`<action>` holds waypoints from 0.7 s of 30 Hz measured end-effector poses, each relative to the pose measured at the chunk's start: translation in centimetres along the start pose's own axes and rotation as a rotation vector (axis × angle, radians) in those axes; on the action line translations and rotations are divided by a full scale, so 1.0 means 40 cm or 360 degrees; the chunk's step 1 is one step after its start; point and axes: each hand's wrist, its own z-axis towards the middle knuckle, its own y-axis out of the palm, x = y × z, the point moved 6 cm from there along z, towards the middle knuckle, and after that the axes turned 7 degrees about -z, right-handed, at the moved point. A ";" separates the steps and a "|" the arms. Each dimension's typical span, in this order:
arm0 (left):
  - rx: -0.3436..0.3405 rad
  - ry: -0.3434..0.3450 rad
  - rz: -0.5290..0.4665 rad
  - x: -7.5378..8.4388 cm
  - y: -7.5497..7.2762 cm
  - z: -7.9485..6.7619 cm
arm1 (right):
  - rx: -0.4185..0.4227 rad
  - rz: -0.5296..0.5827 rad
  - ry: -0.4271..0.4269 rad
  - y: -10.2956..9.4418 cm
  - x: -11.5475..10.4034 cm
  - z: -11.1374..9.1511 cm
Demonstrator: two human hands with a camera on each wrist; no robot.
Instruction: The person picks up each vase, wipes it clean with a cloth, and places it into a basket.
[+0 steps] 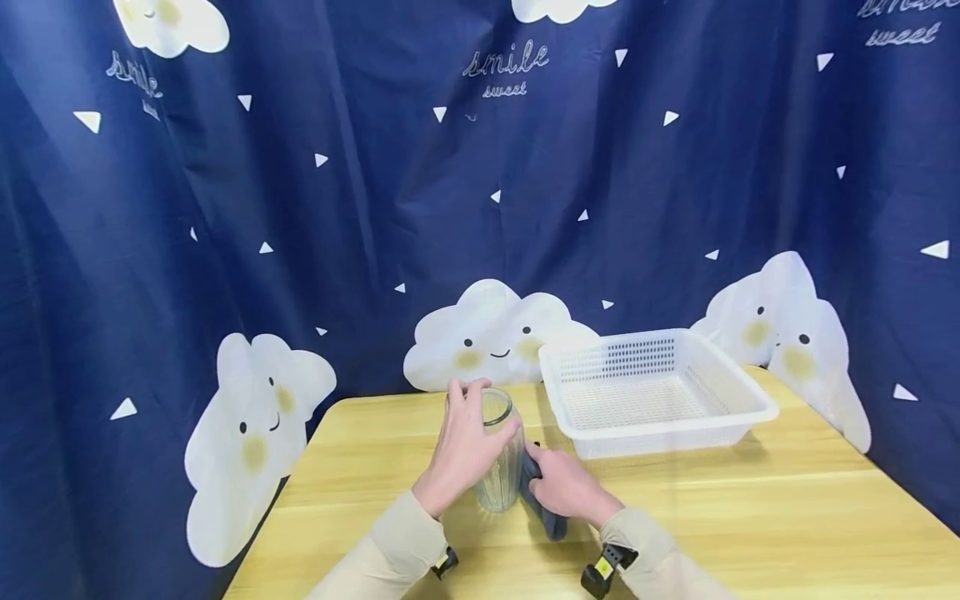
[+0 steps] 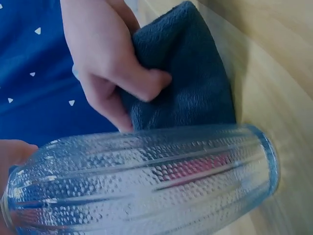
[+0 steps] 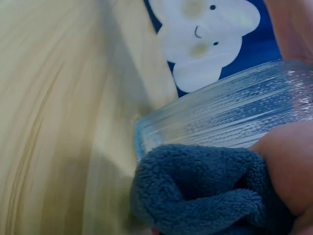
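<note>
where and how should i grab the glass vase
Probably around the upper end of the glass vase, coming from the left and above, as the left hand does. The vase is roughly upright with its mouth up, and its body draws in towards that mouth, so one hand should span it. The right hand and blue-grey cloth occupy the right side.

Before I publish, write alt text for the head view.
A person's left hand grips a glass jar near its mouth; the right hand holds a dark cloth beside it. A white basket stands on the wood-grain table.
</note>
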 end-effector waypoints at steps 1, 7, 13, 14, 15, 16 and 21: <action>0.0010 -0.0006 0.0019 0.000 -0.002 -0.001 | 0.0002 0.0041 0.0002 -0.005 -0.003 0.001; 0.0061 -0.0009 0.0151 0.007 -0.023 -0.003 | 0.0159 0.0226 -0.0008 -0.089 -0.036 0.005; -0.0040 0.0001 0.0077 0.016 -0.028 0.002 | 0.0451 0.0120 -0.0097 -0.194 -0.092 -0.001; -0.0054 -0.0001 0.0063 0.017 -0.026 0.004 | 0.0499 0.0068 -0.0119 -0.205 -0.103 -0.002; -0.0063 -0.0004 0.0054 0.016 -0.023 0.005 | 0.0531 0.0030 -0.0139 -0.213 -0.111 -0.003; -0.0065 -0.0002 0.0044 0.015 -0.020 0.006 | 0.0550 -0.0005 -0.0154 -0.218 -0.118 -0.004; -0.0047 0.0020 0.0006 0.010 -0.008 0.008 | 0.0477 -0.0051 -0.0122 -0.198 -0.111 0.001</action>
